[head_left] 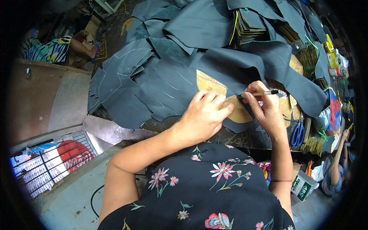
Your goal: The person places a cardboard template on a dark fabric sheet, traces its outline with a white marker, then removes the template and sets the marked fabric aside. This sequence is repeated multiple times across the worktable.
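My left hand presses down with bent fingers on a brown card pattern that lies on dark leather. Another stretch of brown card shows to the right of those fingers; whether it belongs to the same piece I cannot tell. My right hand pinches a pen. The pen slants low, its black end pointing right and its other end at the card's edge. Pale drawn lines mark the leather pieces to the left.
Leather stacks with yellow edges lie at the back. Blue-handled scissors and a yellow-edged bundle sit at the right. A person's patterned clothing shows far left; another person's arm is far right.
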The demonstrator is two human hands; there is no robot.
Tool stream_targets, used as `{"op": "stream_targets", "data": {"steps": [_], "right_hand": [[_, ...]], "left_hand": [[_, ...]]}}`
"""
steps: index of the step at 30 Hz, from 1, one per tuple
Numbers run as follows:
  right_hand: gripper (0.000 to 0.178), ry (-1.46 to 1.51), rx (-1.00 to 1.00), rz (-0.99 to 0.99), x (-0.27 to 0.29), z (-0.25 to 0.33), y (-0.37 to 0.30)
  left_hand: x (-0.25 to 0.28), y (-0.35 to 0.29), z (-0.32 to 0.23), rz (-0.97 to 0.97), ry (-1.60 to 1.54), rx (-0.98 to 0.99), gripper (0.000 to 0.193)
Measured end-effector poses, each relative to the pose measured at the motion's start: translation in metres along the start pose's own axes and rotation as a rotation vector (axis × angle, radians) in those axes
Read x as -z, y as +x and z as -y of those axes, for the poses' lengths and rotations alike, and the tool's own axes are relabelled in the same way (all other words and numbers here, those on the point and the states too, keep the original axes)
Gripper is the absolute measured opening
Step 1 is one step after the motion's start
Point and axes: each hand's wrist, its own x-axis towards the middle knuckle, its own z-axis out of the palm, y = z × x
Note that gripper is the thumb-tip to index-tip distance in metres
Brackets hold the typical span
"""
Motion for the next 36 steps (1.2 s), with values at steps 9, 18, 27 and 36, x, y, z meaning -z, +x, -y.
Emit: {"op": "stream_targets", "data": {"steps": [9, 18, 27, 36], "right_hand": [[0.005, -0.151, 0.029, 0.102, 0.033, 0.003, -0.044], [0.005, -0.085, -0.111, 0.077, 0.041, 0.003, -0.068], [0.005, 0.002, -0.147, 0.063, 0.045, 0.006, -0.069], [0.007, 0.038, -0.065, 0.163, 0.026, 0.009, -0.06]], "left_hand": [[0.016, 0.026, 0.017, 0.186, 0.01, -0.094, 0.048], [0.02, 0.037, 0.014, 0.29, 0.025, -0.093, 0.048], [0.017, 0.039, 0.024, 0.236, -0.04, -0.143, 0.051], [0.025, 0.055, 0.044, 0.441, -0.197, -0.098, 0.045]]}}
